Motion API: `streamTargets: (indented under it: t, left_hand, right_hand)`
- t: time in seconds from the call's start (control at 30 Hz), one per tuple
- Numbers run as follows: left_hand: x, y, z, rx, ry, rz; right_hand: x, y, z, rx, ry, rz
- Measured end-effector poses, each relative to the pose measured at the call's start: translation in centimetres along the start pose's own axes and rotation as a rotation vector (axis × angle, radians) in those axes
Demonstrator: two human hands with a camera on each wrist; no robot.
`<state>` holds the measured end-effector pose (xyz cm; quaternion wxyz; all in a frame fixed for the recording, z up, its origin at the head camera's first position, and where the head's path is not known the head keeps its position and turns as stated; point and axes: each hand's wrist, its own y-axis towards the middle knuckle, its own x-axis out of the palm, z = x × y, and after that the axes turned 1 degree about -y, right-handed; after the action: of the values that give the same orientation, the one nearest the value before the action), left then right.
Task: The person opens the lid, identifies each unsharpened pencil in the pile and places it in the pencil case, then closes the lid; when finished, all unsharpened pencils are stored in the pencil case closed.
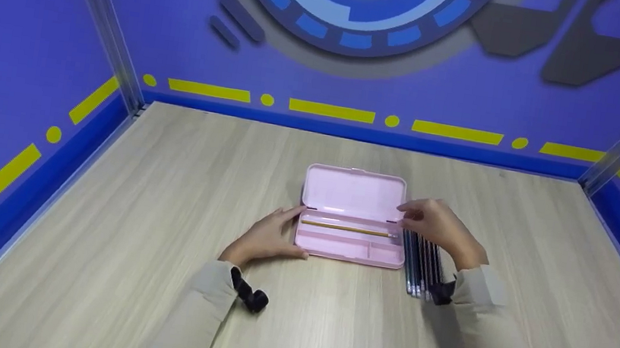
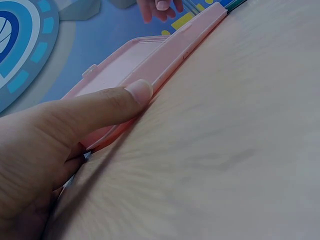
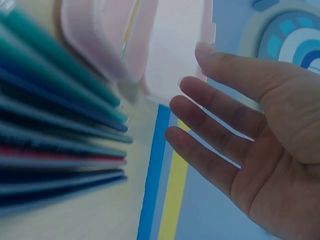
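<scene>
A pink pencil case [image 1: 346, 259] lies on the table with its lid [image 1: 354, 192] raised at the back. One yellow pencil [image 1: 345, 228] lies lengthwise in the long rear compartment. My left hand [image 1: 266, 237] grips the case's left end, the thumb [image 2: 139, 92] against its front wall and the other fingers behind, partly hidden in the left wrist view. Over the case's right rear corner hovers my right hand [image 1: 438, 224], fingers apart and nothing in them in the right wrist view. Several dark pencils [image 1: 420, 266] lie side by side just right of the case, partly beneath that hand.
The wood-grain table [image 1: 164, 191] extends around the case on all sides. Blue panels [image 1: 356, 93] with yellow marks stand along its back and sides, with metal posts [image 1: 115, 40] at the rear corners. A black wrist strap [image 1: 252, 297] sits on my left sleeve.
</scene>
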<state>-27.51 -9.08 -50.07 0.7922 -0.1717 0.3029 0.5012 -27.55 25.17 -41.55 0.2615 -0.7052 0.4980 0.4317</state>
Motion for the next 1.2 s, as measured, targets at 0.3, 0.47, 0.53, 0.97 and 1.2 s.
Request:
streamTargets:
  t: [0.3,0.47,0.53,0.97,1.2]
  left_hand:
    - [0.0,0.1,0.1,-0.014,0.006,-0.004]
    - [0.0,0.0,0.2,-0.030,0.009,-0.005]
    - [0.0,-0.1,0.2,-0.028,0.009,-0.005]
    - [0.3,-0.3,0.0,-0.040,-0.009,-0.002]
    - [0.0,-0.1,0.0,-0.029,0.000,0.001]
  right_hand:
    - [-0.9,-2.0,2.3,0.123,0.034,0.020]
    - [-1.1,-3.0,3.6,0.194,0.056,-0.014]
    - [-1.0,-3.3,4.1,0.231,0.063,-0.039]
    - [-0.6,-4.2,5.8,0.365,0.084,-0.145]
    - [-0.4,-4.1,5.9,0.355,0.092,-0.145]
